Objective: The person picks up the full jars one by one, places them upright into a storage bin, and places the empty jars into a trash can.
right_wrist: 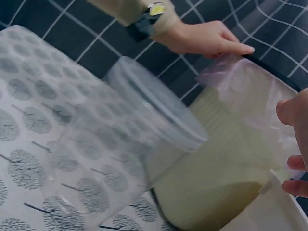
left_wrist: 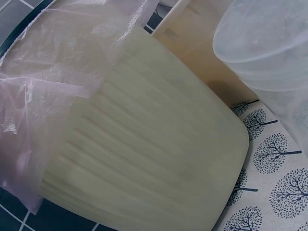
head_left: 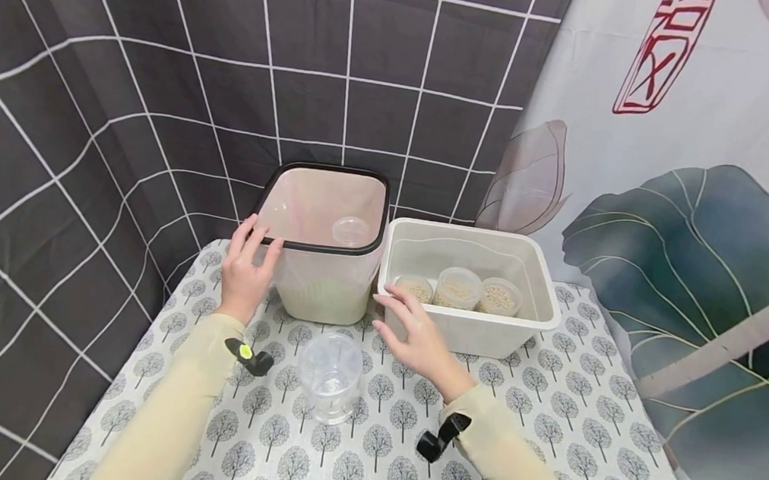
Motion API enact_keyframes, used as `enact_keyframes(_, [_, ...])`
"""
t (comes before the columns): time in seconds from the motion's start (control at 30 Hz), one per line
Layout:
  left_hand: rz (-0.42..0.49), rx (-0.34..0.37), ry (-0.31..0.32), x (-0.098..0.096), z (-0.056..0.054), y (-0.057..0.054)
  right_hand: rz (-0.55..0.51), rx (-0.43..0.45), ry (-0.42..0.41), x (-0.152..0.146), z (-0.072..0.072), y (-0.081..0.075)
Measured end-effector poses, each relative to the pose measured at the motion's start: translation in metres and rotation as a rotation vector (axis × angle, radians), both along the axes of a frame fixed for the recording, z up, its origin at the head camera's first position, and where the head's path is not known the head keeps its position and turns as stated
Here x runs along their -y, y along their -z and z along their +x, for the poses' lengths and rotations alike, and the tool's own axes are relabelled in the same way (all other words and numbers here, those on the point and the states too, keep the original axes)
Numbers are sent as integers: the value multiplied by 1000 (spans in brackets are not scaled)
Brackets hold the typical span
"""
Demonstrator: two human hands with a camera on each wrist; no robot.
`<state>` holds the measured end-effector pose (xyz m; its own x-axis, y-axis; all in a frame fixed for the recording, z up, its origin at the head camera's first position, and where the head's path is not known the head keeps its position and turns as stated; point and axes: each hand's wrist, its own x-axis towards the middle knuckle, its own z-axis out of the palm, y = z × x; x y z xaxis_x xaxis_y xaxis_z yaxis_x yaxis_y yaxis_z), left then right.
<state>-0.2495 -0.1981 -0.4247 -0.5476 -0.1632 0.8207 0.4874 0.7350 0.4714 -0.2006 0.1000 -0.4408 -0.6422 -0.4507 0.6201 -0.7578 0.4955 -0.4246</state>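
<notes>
My left hand (head_left: 244,273) has its fingertips at the near left corner of the trash bin's black rim (head_left: 308,247). That pale bin (left_wrist: 159,134) wears a thin pinkish liner (left_wrist: 57,57) folded over its top. Inside it lies a clear round plastic piece (head_left: 351,231). Holding nothing, my right hand (head_left: 417,338) hovers with spread fingers by the front left corner of the white tub (head_left: 487,319). A see-through plastic jar with a lid (head_left: 330,372) stands on the table between my forearms. It looms large in the right wrist view.
Three clear round containers (head_left: 460,286) of beige beans or similar bits sit in the white tub. Tree-patterned cloth (head_left: 296,461) covers the table. Dark gridded fabric (head_left: 300,103) hangs behind and to the left; a printed leaf curtain (head_left: 718,269) hangs at the right.
</notes>
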Motion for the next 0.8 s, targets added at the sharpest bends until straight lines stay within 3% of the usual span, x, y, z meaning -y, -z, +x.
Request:
enact_keyframes(0.33, [3, -15, 2, 2, -1, 1, 16, -8, -61, 13, 15, 15])
enact_keyframes(0.8, [5, 14, 12, 2, 1, -1, 38, 112, -87, 26, 35, 32])
